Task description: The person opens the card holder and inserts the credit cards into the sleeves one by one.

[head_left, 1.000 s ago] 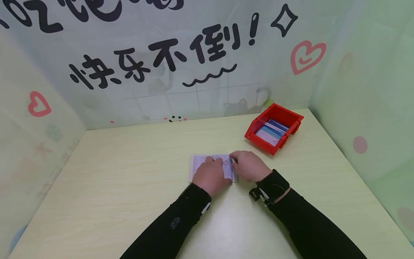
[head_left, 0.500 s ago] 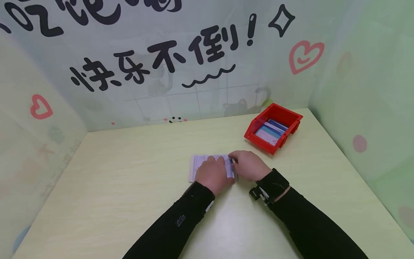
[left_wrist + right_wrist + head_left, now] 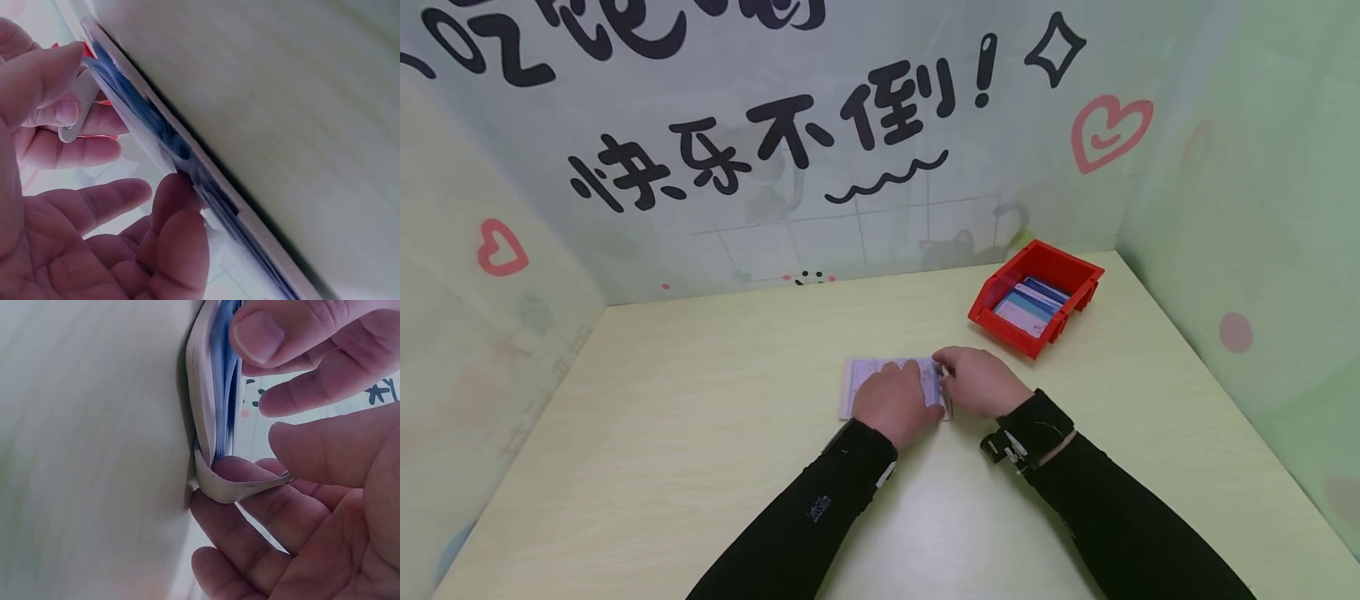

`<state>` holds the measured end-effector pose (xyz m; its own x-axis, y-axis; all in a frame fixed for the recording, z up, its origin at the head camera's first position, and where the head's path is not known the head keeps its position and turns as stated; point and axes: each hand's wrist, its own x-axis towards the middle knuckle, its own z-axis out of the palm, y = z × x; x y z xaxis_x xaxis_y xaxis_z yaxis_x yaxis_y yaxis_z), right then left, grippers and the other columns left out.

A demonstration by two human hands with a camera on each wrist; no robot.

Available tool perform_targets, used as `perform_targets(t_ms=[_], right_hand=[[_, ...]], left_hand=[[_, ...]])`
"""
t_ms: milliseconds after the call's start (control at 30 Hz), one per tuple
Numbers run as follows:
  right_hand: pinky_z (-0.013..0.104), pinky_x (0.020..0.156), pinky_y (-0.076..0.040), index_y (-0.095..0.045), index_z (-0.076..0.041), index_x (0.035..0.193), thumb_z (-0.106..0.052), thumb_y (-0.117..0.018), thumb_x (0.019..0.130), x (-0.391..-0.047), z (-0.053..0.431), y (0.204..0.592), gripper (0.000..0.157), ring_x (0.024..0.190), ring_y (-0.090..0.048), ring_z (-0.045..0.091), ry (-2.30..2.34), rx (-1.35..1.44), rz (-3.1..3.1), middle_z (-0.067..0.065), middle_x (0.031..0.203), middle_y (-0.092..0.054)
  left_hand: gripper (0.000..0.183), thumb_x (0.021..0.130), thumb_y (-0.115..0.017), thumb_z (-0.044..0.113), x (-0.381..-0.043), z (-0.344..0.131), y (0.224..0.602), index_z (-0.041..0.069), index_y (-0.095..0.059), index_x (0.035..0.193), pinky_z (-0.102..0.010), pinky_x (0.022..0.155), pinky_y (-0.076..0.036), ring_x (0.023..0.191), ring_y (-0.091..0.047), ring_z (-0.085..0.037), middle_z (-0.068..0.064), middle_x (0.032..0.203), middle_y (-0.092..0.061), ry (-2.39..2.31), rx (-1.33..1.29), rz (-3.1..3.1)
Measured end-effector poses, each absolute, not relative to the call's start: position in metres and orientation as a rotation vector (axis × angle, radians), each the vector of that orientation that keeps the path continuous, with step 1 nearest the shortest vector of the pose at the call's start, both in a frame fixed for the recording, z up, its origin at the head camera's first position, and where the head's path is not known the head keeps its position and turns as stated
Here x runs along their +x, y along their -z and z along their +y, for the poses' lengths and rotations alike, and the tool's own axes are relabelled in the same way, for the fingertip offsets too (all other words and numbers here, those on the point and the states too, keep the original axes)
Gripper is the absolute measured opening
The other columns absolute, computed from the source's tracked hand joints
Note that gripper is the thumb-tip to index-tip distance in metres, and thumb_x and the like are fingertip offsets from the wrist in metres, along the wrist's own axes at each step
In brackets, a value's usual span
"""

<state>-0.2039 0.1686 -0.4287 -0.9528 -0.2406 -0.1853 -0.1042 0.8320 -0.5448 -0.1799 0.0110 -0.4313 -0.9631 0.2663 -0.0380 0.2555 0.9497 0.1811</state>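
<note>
A thin lavender card holder (image 3: 867, 372) lies flat on the table, with blue inner sleeves (image 3: 220, 369) showing between its covers in the right wrist view. My left hand (image 3: 893, 403) holds it down, bent fingertips against the top cover and the thumb at the near right edge. At the right end, my right hand (image 3: 977, 382) pinches the holder's pale strap (image 3: 228, 489) between thumb and fingers. This strap (image 3: 80, 103) stands out from the holder's edge and has a small metal snap near its tip. The left hand covers much of the top cover.
A red bin (image 3: 1009, 337) with several blue and pink cards (image 3: 1028, 307) in it stands behind and to the right of the hands. Printed cloth walls (image 3: 865, 233) close off the back and both sides of the pale wooden table (image 3: 715, 400).
My left hand has shifted slightly to the right over the card holder since the first frame. The right hand stays at the holder's right end, almost unmoved.
</note>
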Motion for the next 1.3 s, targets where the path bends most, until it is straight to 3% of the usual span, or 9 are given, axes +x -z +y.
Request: perform_targets(t_ms=[300, 600, 900, 1133, 1300], right_hand=[[0.050, 0.112, -0.052, -0.055, -0.006, 0.152, -0.017, -0.059, 0.104, -0.203, 0.169, 0.429, 0.049, 0.126, -0.062, 0.033, 0.818, -0.301, 2.770, 0.015, 0.148, -0.063], [0.050, 0.112, -0.051, -0.052, -0.005, 0.154, -0.018, -0.057, 0.106, -0.201, 0.166, 0.426, 0.050, 0.127, -0.062, 0.033, 0.769, -0.294, 2.781, 0.014, 0.150, -0.062], [0.051, 0.115, -0.049, -0.053, -0.006, 0.154, -0.019, -0.055, 0.106, -0.203, 0.165, 0.425, 0.050, 0.135, -0.059, 0.034, 0.832, -0.241, 2.736, 0.013, 0.150, -0.062], [0.051, 0.114, -0.050, -0.053, -0.004, 0.153, -0.018, -0.055, 0.107, -0.204, 0.166, 0.425, 0.048, 0.136, -0.059, 0.036, 0.799, -0.222, 2.747, 0.014, 0.147, -0.064], [0.051, 0.114, -0.050, -0.056, -0.002, 0.150, -0.016, -0.056, 0.106, -0.203, 0.166, 0.425, 0.046, 0.136, -0.060, 0.036, 0.712, -0.238, 2.779, 0.015, 0.144, -0.066]], left_hand=[[0.060, 0.092, -0.074, 0.053, -0.180, 0.011, 0.432, 0.006, -0.068, 0.129, -0.041, 0.082, -0.060, 0.102, -0.070, -0.029, -0.011, 0.113, -0.074, -0.288, 0.441, 3.056], [0.058, 0.093, -0.075, 0.047, -0.180, 0.008, 0.430, 0.004, -0.065, 0.132, -0.042, 0.078, -0.060, 0.096, -0.071, -0.030, -0.014, 0.113, -0.073, -0.269, 0.431, 3.036], [0.050, 0.090, -0.078, 0.046, -0.179, 0.014, 0.431, 0.006, -0.069, 0.119, -0.043, 0.068, -0.060, 0.086, -0.071, -0.030, -0.012, 0.101, -0.073, -0.209, 0.396, 3.075], [0.044, 0.091, -0.072, 0.044, -0.180, 0.024, 0.438, 0.005, -0.069, 0.109, -0.044, 0.065, -0.057, 0.078, -0.069, -0.030, -0.011, 0.091, -0.073, -0.106, 0.389, 3.136], [0.039, 0.094, -0.069, 0.043, -0.179, 0.024, 0.438, 0.005, -0.070, 0.104, -0.041, 0.056, -0.052, 0.067, -0.065, -0.029, -0.009, 0.080, -0.070, -0.101, 0.407, 3.141]])
